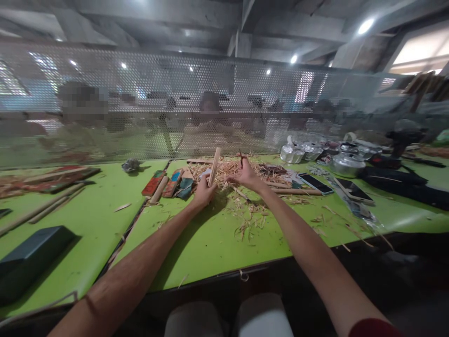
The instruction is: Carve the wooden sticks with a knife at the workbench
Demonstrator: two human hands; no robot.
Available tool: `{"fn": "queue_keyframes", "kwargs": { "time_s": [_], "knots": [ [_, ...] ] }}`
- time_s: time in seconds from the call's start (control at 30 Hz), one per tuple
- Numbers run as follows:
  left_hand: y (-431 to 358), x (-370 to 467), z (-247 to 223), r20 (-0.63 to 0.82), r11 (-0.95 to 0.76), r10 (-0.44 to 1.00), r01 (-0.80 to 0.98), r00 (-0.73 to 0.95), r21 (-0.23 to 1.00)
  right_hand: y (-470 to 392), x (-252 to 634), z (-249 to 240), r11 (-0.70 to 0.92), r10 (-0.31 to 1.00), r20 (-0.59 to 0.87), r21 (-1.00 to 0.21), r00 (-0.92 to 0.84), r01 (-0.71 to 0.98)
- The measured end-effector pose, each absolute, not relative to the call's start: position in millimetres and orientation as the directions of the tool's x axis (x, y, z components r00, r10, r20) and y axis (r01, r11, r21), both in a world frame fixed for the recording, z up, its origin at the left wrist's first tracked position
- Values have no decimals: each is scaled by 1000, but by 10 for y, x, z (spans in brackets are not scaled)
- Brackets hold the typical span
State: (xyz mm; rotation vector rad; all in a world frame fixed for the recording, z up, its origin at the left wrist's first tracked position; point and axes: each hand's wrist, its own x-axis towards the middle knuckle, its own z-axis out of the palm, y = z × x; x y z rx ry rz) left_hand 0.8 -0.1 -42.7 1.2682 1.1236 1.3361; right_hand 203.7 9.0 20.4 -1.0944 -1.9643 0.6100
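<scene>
A person seated at a green table (217, 252) works wood with bare hands, forearms reaching in over the near edge. The left hand (204, 191) is closed around the lower part of a pale wooden stick (215, 164), which stands up from the fist, tilted slightly right, before a heap of wood shavings (226, 168). The right hand (248, 174) curls its fingers about a slim dark tool (241, 159), perhaps a knife, though it is too small from here to be sure; its thumb stretches toward the stick, tool and wood apart.

A gap separates the two hands, and between the forearms the tabletop runs back to the near edge, loose curls strewn toward the right. A seam (133, 222) bounds the workspace at left, with red blocks (153, 183) close to it and a dark block (35, 255) well beyond. At right, a blue-edged phone (315, 183) and a black-faced phone (354, 191) lie short of the silver pots (347, 164). A perforated screen (252, 98) walls off the far edge; blurred figures sit behind it.
</scene>
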Motion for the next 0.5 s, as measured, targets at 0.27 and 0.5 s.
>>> {"fn": "queue_keyframes", "kwargs": {
  "time_s": [0.27,0.5],
  "knots": [
    [-41,66,-268,198,-193,978,-76,62,978,168,1936,27,429,899,244,-657,-363,620],
    [-111,150,-350,247,-251,956,3,159,968,191,1809,-153,533,846,291,-506,-447,678]
  ]
}}
